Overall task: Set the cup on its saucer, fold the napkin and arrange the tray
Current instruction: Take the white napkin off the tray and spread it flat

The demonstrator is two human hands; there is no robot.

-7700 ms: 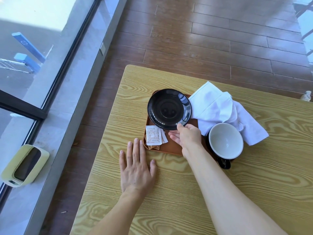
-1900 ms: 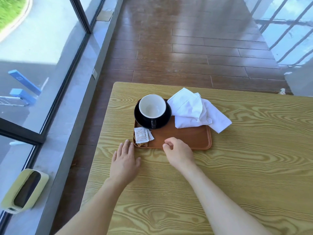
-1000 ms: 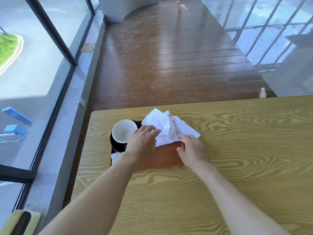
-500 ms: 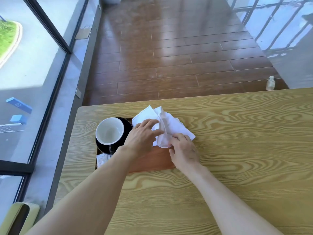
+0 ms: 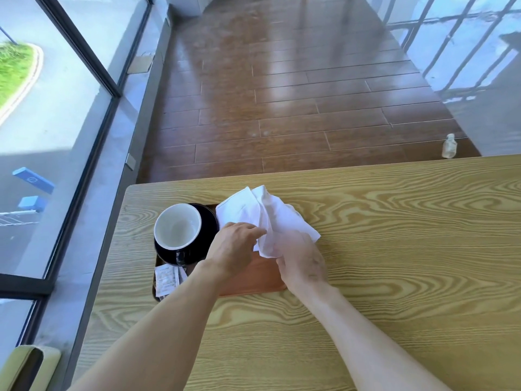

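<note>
A black cup with a white inside stands on its black saucer at the left end of the brown tray. The crumpled white napkin lies over the tray's far right part and the table beyond. My left hand grips the napkin's near left edge. My right hand is blurred and pinches the napkin's near right edge. Sugar sachets lie in the tray's near left corner.
The tray sits near the left end of a wooden table. A window wall runs along the left. A small bottle stands on the wooden floor beyond the table. A yellow-green object is at the bottom left.
The cup went onto the saucer on the tray. Both hands rose from the table to the napkin and took hold of it; its near edge is now lifted and bunched.
</note>
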